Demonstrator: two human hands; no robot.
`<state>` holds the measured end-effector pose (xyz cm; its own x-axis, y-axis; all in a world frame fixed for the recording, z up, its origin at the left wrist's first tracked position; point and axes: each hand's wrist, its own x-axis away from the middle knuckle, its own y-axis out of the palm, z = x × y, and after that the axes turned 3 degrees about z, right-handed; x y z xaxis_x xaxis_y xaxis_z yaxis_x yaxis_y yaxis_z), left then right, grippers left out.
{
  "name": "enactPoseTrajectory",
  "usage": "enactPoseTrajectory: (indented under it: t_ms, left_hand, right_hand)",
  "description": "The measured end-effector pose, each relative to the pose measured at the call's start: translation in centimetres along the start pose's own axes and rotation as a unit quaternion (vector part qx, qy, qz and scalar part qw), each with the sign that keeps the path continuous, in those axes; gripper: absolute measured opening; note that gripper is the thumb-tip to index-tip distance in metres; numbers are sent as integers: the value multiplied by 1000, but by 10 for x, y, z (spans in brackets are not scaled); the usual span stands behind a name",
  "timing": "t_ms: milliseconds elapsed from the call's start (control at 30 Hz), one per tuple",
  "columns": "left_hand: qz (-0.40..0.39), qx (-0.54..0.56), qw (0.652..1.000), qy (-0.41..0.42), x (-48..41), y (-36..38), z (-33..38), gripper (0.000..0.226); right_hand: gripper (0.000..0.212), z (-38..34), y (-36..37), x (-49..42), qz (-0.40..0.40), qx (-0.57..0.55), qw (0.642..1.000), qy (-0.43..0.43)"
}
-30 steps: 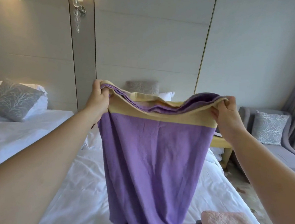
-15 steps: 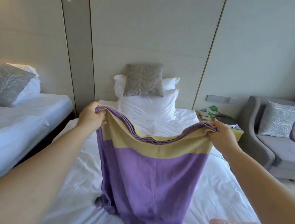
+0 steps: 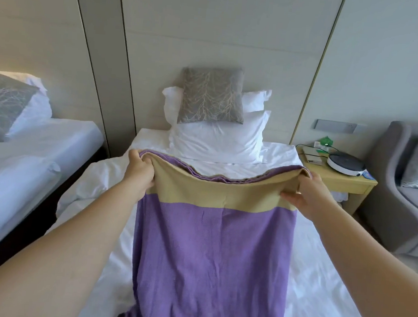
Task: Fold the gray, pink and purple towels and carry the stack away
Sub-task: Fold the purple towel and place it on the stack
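Over the near bed (image 3: 318, 281), the purple towel (image 3: 209, 259) has been lowered from hanging free, and its lower part now lies on the sheet. The left hand (image 3: 140, 171) and right hand (image 3: 306, 192), held well apart, each pinch a doubled top corner, probably to lay it flat for the next fold
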<state>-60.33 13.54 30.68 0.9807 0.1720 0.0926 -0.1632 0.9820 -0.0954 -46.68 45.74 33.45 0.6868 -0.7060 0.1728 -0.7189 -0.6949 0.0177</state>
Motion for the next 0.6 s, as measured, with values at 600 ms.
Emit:
enactPoseTrajectory:
  t_ms: [600]
  left_hand:
    - [52,164,948,269,-30,7,172,8]
  right_hand:
    - [25,-136,8,-11,21,-234,936,-261]
